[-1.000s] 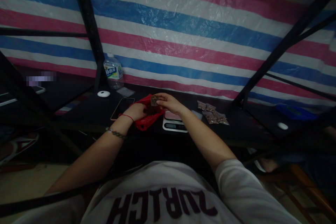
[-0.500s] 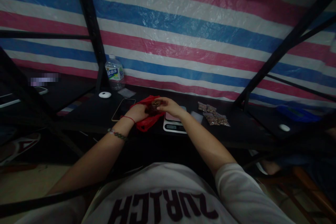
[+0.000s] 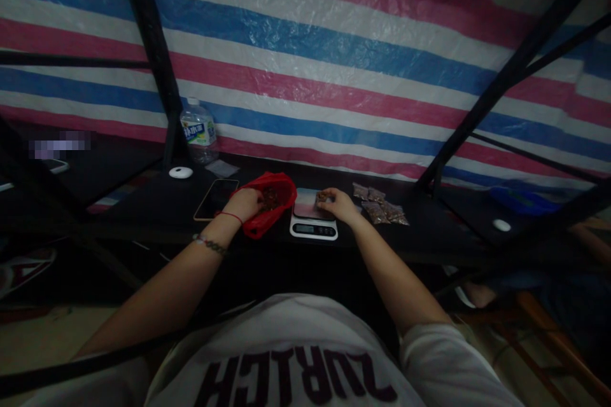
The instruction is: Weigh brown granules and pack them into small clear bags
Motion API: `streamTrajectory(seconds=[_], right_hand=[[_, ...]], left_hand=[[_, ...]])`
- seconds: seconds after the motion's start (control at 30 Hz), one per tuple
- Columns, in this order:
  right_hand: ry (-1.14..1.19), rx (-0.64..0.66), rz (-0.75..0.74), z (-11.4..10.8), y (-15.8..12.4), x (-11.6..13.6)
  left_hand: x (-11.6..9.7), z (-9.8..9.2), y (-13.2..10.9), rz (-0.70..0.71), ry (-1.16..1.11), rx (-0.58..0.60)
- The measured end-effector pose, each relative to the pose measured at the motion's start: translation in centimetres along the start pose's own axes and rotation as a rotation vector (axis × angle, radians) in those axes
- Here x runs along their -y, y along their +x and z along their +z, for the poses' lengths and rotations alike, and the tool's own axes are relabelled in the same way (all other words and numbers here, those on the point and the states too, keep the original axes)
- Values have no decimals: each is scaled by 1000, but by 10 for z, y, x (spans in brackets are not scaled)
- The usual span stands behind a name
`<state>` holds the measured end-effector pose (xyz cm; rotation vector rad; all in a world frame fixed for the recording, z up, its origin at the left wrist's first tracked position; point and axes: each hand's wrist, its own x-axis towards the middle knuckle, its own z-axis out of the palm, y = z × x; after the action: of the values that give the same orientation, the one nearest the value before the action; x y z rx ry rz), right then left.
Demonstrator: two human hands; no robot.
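Note:
My left hand [image 3: 245, 205] reaches into the mouth of a red plastic bag [image 3: 281, 211], its fingers curled together at the loose brown pieces [image 3: 270, 199] inside. Whatever those fingers hold is hidden. Over the right part of a white digital scale's platform, my right hand [image 3: 340, 205] pinches a small clear bag [image 3: 323, 198] with brown contents. Whether this bag rests on the platform is unclear. The scale [image 3: 314, 229] stands just right of the red bag, its display too dark to read. Several filled small bags [image 3: 382, 206] lie to the right of my right hand.
A phone [image 3: 216, 199] lies left of the red bag. Behind it are a flat clear packet [image 3: 222, 168], a white oval object [image 3: 181, 172] and a plastic bottle [image 3: 198, 132]. Black frame posts [image 3: 160, 63] rise before the striped sheet. A blue tray [image 3: 522, 201] sits far right.
My right hand has moved right, from above the red bag to the scale, carrying the small bag. My left hand stays in the red bag. The view has shifted slightly.

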<state>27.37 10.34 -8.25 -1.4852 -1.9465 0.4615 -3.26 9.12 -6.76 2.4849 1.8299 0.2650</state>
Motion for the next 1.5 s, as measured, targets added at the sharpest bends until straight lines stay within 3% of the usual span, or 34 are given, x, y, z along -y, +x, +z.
streamTrajectory(seconds=[0.2, 0.33, 0.43, 0.5, 0.63, 0.9, 1.03, 1.27, 1.37, 1.5], right_hand=[[-117, -158, -35, -35, -10, -9], [-336, 97, 30, -57, -25, -17], [-426, 319, 105, -58, -35, -20], [-476, 372, 117, -55, -38, -20], [-518, 376, 79, -54, -37, -17], [-693, 318, 20, -50, -33, -15], [-642, 313, 46, -49, -33, -19], [-400, 333, 124, -53, -34, -28], [-355, 288, 110, -56, -34, -34], [-352, 251, 126, -57, -32, -41]], left_hand=[[-3, -1, -5, 5, -22, -58], [-8, -2, -6, 25, -28, -86], [-15, -4, -8, 45, -21, -185], [-20, -7, -11, 72, -17, -265], [-32, -15, -20, 87, -15, -337], [-45, -27, -28, 72, -25, -352], [-43, -34, -29, 42, -31, -241], [-33, -43, -37, 150, -63, 284], [-28, -35, -36, 195, -62, 334], [-29, -21, -29, 199, -41, 281]])
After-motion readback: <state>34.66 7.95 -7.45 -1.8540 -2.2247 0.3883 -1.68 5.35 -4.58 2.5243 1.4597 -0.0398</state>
